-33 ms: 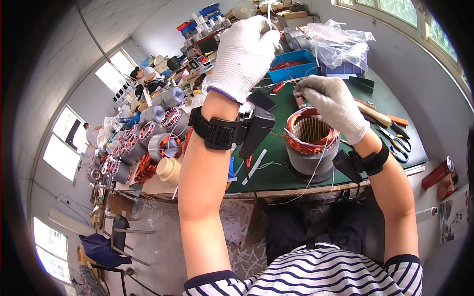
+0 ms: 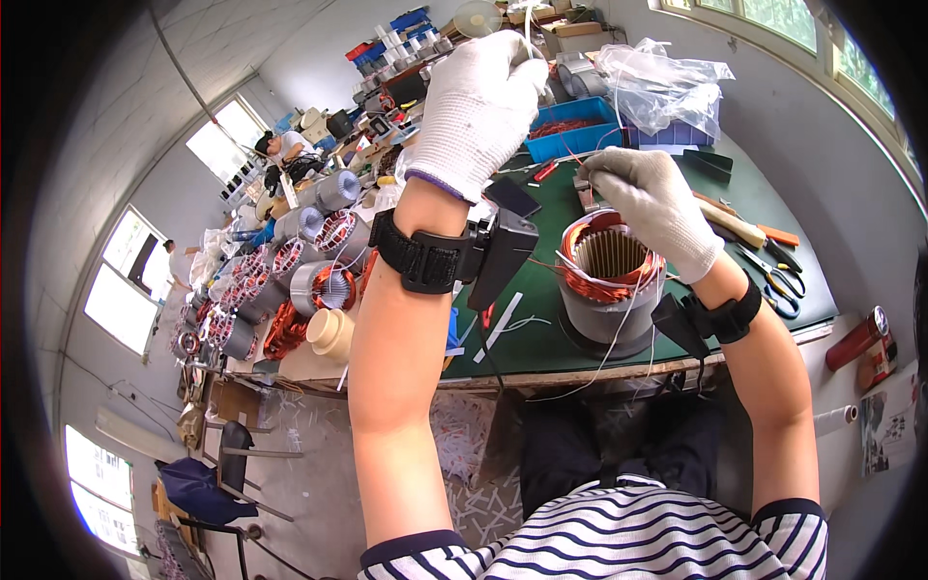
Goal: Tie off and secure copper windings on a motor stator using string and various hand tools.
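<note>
A grey motor stator with copper windings stands on the green mat at the bench's front edge. My right hand, in a white knit glove, rests on the stator's top rim with its fingers pinched on a thin white lacing cord. My left hand, also gloved, is raised high above the bench with its fingers closed around the same cord, pulled upward. Loose white cord hangs down the stator's side. Both wrists carry black straps with small black units.
Several wound stators line the bench to the left, beside a cream tape roll. A blue bin and clear plastic bag sit behind. Pliers and scissors lie right. A red can hangs off the edge. A person works far left.
</note>
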A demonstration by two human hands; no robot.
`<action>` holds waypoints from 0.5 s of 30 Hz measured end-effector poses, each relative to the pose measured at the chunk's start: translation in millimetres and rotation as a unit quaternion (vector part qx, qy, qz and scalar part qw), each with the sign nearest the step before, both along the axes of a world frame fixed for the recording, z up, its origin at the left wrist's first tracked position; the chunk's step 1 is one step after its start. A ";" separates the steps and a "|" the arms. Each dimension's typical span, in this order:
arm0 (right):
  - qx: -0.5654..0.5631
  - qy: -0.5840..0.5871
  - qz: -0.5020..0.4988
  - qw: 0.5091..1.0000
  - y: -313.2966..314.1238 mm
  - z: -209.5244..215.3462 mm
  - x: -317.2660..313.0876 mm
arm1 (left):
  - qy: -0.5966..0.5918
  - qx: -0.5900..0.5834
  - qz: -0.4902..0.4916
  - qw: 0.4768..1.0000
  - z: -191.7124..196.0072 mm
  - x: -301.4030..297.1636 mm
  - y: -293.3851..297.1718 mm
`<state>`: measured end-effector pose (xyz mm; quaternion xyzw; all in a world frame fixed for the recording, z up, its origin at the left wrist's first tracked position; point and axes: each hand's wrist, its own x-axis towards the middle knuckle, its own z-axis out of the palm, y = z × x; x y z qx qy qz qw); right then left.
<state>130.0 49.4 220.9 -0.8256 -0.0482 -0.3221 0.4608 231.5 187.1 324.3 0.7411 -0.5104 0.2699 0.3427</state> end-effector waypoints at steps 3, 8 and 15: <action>-0.007 -0.014 -0.005 1.000 -0.3 -1.0 0.6 | -0.024 0.031 0.026 0.999 1.4 -3.4 -0.3; -0.011 -0.050 -0.026 0.998 -2.9 -3.9 5.2 | 0.095 0.042 -0.068 0.992 -15.8 11.3 -6.8; 0.010 -0.029 -0.104 0.994 -11.4 -17.2 4.9 | 0.285 0.045 -0.131 0.949 -56.0 11.8 -33.6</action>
